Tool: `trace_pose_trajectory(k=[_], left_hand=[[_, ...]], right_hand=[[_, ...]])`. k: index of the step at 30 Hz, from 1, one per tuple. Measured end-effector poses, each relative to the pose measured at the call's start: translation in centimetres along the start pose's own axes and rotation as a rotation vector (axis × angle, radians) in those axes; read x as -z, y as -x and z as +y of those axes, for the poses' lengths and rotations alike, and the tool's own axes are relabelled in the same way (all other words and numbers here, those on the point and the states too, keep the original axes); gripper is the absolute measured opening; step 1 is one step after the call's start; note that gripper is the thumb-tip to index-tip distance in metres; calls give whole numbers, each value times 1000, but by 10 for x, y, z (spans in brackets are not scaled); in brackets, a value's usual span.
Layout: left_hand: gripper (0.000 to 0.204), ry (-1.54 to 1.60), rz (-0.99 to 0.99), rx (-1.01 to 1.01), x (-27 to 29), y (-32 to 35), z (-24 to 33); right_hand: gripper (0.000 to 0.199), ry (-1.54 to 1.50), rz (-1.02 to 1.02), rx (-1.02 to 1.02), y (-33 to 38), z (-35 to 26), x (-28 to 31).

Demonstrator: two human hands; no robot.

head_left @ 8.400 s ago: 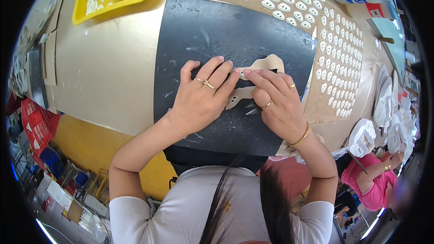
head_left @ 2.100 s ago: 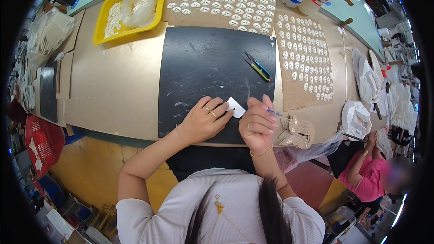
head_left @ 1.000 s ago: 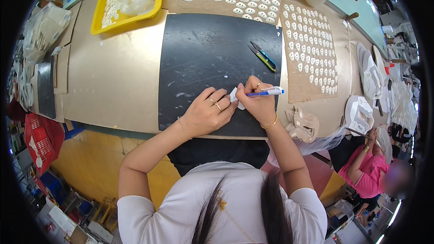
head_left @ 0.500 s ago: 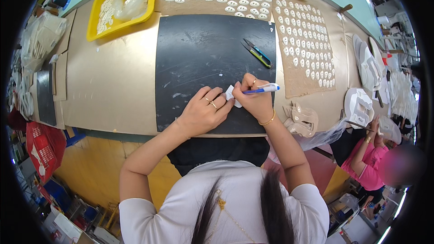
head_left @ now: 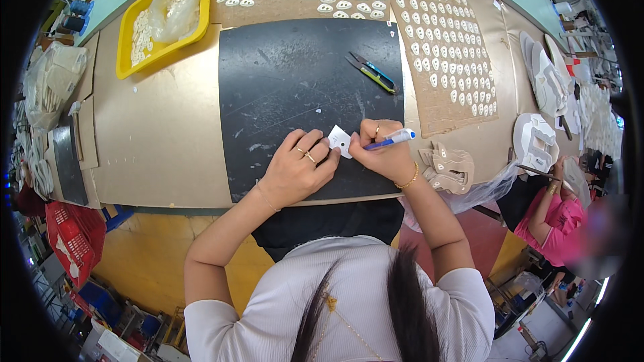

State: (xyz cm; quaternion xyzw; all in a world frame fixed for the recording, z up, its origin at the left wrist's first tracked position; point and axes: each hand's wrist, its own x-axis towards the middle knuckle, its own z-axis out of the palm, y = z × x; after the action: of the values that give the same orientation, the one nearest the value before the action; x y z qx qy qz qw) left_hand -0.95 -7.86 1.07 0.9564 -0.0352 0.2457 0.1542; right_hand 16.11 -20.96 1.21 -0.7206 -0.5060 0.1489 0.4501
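A small white flat piece (head_left: 340, 140) with a dark round spot and a handwritten mark lies on the black mat (head_left: 282, 87), near its front edge. My left hand (head_left: 300, 166) holds it from the left, fingers bent and fingertips at its edge. On its right side, my right hand (head_left: 384, 151) grips a blue-and-white pen (head_left: 396, 138), the pen's writing end hidden behind the fingers. Farther off on the mat lie thread snips (head_left: 371, 72) with green and blue handles, apart from both hands.
Brown sheets (head_left: 439, 104) carry rows of small white pieces behind and right of the mat. A yellow tray (head_left: 125, 60) with a plastic bag and loose pieces stands far left. Tan cut-outs (head_left: 448, 169) lie right. Another person in a pink shirt (head_left: 551, 228) works at the right.
More of the white piece shows between my hands, mark and dark spot included. My right hand has shifted slightly right with the pen. The whole view has tilted a little.
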Motion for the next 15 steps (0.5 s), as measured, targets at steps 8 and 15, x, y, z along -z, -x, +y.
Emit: trace_pose_trajectory(k=[8,15], left_hand=[[24,6,-11,12,0,1,0],[26,16,-58,37,3,2,4]], right_hand=[[36,-31,8,11,0,1,0],[38,-26,52,102,3,2,-3]])
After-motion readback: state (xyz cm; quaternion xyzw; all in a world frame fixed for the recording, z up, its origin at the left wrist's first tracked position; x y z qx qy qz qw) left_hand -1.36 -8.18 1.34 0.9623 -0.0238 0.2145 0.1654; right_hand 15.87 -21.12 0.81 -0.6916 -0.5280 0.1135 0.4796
